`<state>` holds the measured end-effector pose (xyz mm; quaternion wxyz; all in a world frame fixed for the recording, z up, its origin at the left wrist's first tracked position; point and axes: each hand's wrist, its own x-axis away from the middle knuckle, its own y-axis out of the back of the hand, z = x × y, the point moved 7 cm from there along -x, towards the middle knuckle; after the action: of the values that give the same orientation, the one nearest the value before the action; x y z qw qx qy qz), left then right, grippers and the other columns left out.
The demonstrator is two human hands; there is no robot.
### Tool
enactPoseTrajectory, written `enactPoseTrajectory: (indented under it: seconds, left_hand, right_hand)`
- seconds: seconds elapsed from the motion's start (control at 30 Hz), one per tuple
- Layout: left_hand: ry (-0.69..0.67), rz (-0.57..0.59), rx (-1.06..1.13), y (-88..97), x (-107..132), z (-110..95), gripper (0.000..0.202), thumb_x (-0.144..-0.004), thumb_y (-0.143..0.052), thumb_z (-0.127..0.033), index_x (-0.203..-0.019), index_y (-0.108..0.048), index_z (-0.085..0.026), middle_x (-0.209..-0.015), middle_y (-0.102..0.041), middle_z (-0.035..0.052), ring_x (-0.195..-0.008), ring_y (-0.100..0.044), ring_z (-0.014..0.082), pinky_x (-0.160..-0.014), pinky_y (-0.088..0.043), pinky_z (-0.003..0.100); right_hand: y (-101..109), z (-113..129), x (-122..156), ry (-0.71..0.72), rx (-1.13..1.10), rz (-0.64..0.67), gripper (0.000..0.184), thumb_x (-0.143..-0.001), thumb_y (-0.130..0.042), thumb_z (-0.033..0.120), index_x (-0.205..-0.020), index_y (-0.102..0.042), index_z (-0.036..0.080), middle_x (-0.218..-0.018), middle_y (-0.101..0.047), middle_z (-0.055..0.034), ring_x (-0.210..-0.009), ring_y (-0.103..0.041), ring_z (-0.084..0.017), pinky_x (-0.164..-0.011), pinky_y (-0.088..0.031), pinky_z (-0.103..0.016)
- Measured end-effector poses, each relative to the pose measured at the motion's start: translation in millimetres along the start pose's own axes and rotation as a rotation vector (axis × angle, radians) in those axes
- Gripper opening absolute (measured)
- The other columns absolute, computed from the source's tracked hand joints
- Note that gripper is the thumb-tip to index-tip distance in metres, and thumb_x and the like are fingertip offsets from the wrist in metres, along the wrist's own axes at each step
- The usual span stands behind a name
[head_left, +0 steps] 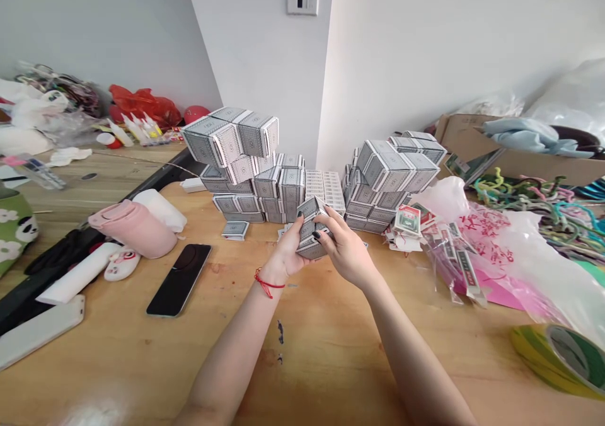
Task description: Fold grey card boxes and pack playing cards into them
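**Held stack:** a short stack of grey-patterned playing-card boxes [309, 232], tilted, sits between the hands just above the wooden table [302, 363], close in front of the built-up piles.
**Left hand:** the left hand [287, 251] is mostly closed, its fingers curled around the stack's left side; a red string bracelet [268, 283] circles the wrist.
**Right hand:** the right hand [346, 251] is partly closed, gripping the stack's right side, so both hands press it from opposite sides.
**Beside the hands:** a large left pile of boxes [241, 161], a large right pile of boxes [387, 183], and a loose box [235, 229].
**Further out:** a smartphone [178, 280], a pink flask [132, 227], a plastic bag of card packs [449, 256], a cardboard carton [467, 149], and a roll of tape [558, 360].
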<state>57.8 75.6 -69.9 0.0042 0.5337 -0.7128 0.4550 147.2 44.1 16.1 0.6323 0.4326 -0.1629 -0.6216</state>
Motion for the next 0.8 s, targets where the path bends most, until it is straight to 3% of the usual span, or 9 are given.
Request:
enactPoseTrajectory:
  seconds: [0.4, 0.57, 0.7, 0.8]
  left_hand:
    - [-0.039, -0.050, -0.013, -3.0, 6.3, -4.4, 0.033, -0.079, -0.047, -0.049, -0.081, -0.061, -0.019, -0.059, -0.063, 0.0006, -0.050, -0.057, 0.0139, -0.048, -0.042, 0.025]
    - [-0.087, -0.081, -0.041, -0.6, 10.4, -11.4, 0.034, -0.079, -0.047, -0.049, -0.082, -0.061, -0.018, -0.055, -0.061, 0.0001, -0.044, -0.054, 0.0131, -0.042, -0.038, 0.023]
    - [-0.198, -0.090, -0.026, -0.4, 13.5, -24.9, 0.036, -0.081, -0.045, -0.046, -0.096, -0.061, -0.018, -0.071, -0.067, 0.0039, -0.054, -0.059, 0.0150, -0.045, -0.040, 0.023]
    - [-0.296, -0.080, -0.052, -0.1, 15.2, -34.4, 0.038, -0.081, -0.045, -0.045, -0.104, -0.058, -0.018, -0.082, -0.068, 0.0056, -0.062, -0.062, 0.0157, -0.046, -0.040, 0.022]
  right_hand:
    - [2.3, 2.6, 0.8, -0.016, 0.011, -0.025, 0.033, -0.087, -0.037, 0.035, -0.117, -0.048, 0.031, -0.140, -0.034, -0.0037, -0.113, -0.050, -0.023, -0.086, -0.045, -0.036]
    - [-1.6, 5.7, 2.6, -0.021, -0.023, 0.006, 0.040, -0.087, -0.036, 0.035, -0.127, -0.041, 0.031, -0.143, -0.027, -0.0029, -0.122, -0.041, -0.023, -0.093, -0.040, -0.038]
    - [-8.1, 8.9, 3.6, 0.030, -0.126, 0.036, 0.049, -0.089, -0.031, 0.037, -0.138, -0.023, 0.028, -0.146, -0.019, -0.0025, -0.131, -0.025, -0.020, -0.100, -0.034, -0.037]
    - [-8.1, 7.2, 3.2, 0.061, -0.226, 0.040, 0.049, -0.091, -0.024, 0.038, -0.138, -0.021, 0.027, -0.145, -0.024, -0.0019, -0.133, -0.020, -0.018, -0.106, -0.026, -0.037]
